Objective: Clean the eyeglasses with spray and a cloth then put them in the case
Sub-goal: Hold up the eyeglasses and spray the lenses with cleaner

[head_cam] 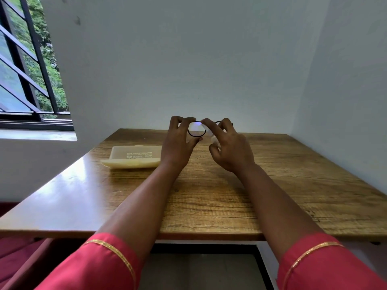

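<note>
The glasses [196, 131] were off the desk [230, 195], held up near its far edge. The left hand [180, 141] pinched the rim of one lens; the right hand [228, 147] gripped a small white bottle [212, 137] with a finger on its top, aimed at that lens. So the work seemed to be at the spraying step, with wiping and casing left. The case [134, 156] lay shut on the desk, left of the hands. Counted: one pair of glasses, one bottle, one case; no cloth could be seen.
</note>
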